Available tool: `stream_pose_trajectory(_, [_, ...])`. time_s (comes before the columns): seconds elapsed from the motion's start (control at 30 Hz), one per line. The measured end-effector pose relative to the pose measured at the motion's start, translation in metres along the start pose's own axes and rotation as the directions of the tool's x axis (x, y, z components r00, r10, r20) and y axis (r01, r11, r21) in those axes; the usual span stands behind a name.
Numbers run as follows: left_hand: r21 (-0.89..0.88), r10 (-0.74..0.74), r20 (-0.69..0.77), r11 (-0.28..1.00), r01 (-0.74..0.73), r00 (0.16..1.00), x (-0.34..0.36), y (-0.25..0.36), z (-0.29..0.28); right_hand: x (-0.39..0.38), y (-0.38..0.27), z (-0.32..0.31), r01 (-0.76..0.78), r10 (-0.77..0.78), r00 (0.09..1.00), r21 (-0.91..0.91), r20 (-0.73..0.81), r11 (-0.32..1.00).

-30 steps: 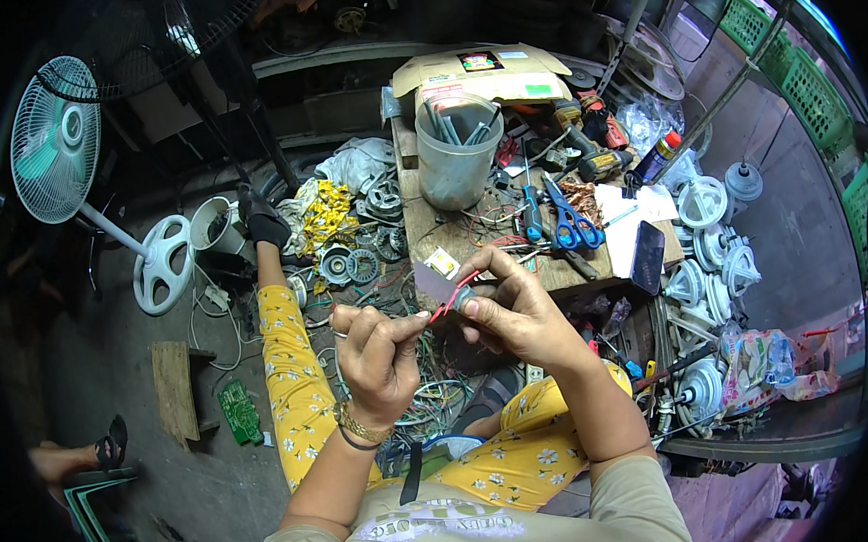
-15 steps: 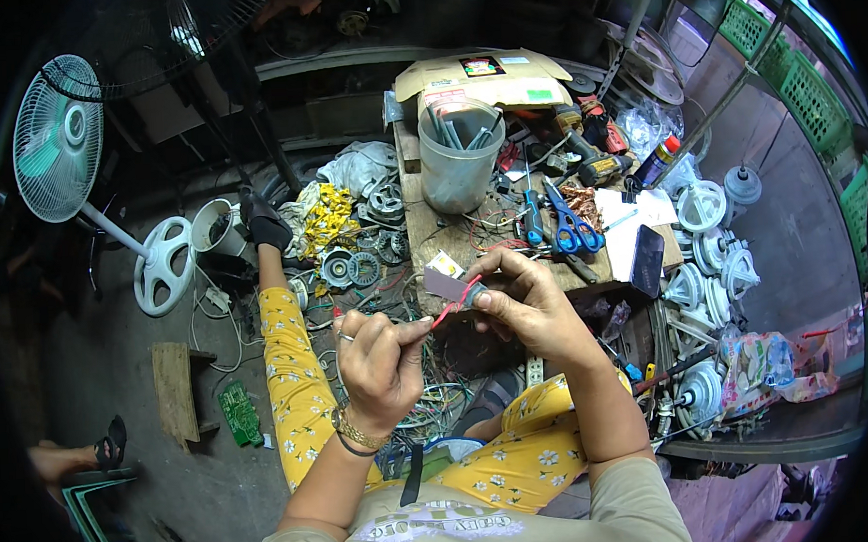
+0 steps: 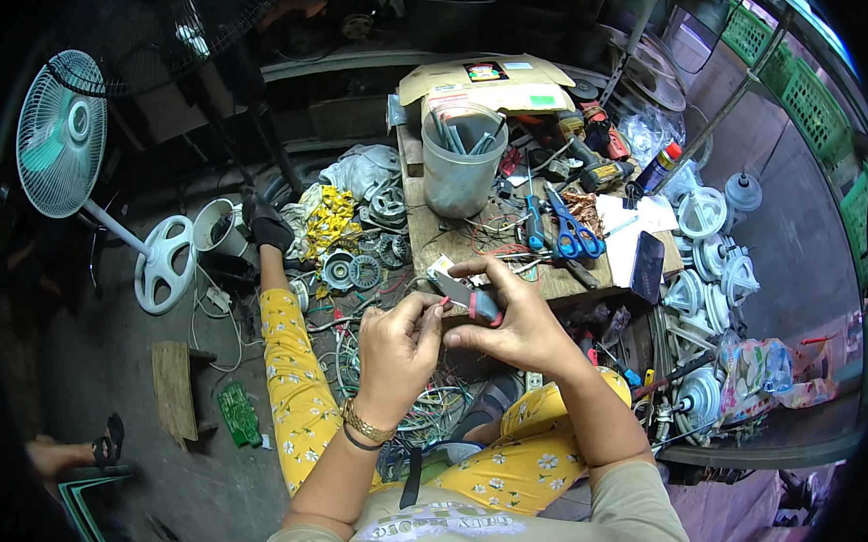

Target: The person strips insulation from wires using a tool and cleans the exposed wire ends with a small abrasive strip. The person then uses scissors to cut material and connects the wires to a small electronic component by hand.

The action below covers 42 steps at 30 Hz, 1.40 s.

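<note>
Left hand (image 3: 398, 342) farther right, by workbench (image 3: 429, 242)

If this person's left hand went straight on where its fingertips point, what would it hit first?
The left hand would probably meet the flat grey blade near the right hand first, though depth is unclear.

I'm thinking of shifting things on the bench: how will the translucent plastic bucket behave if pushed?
The translucent plastic bucket might tip if pushed near its rim, since it looks tall and narrower at the base. The long pieces leaning inside would probably shift. The thin wires by its foot could snag it.
</note>
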State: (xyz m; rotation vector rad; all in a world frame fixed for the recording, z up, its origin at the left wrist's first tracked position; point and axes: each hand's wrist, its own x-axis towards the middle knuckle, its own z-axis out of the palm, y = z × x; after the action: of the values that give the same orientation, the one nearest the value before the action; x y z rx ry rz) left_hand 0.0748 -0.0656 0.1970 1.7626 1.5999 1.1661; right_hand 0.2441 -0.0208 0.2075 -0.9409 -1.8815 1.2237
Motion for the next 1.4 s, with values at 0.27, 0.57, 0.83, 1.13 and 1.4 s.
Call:
stream_pose_trajectory(0.27, [0.293, 0.233, -0.046, 0.933, -0.210, 0.971, 0.000, 0.002, 0.001, 0.005, 0.005, 0.000, 0.187, -0.268, 0.957, -0.469, -0.112, 0.863])
stream_pose_trajectory(0.57, [0.158, 0.256, -0.031, 0.956, -0.248, 0.966, -0.001, 0.001, 0.009, 0.009, 0.017, 0.010, -0.088, 0.165, 0.962, 0.329, -0.216, 0.940])
stream_pose_trajectory(0.83, [-0.633, -0.143, 0.101, 0.754, 0.174, 0.985, -0.021, -0.002, 0.023, 0.020, 0.034, -0.039, 0.010, 0.047, 0.922, 0.144, -0.384, 0.989])
stream_pose_trajectory(1.13, [-0.781, -0.154, 0.087, 0.603, 0.163, 0.984, -0.016, 0.004, 0.014, -0.005, -0.010, -0.004, 0.211, -0.234, 0.972, -0.357, -0.022, 0.910])
stream_pose_trajectory(1.4, [-0.779, -0.121, 0.103, 0.608, 0.156, 0.987, -0.018, 0.006, 0.011, -0.004, -0.007, 0.004, 0.273, -0.359, 0.925, -0.443, -0.122, 0.854])
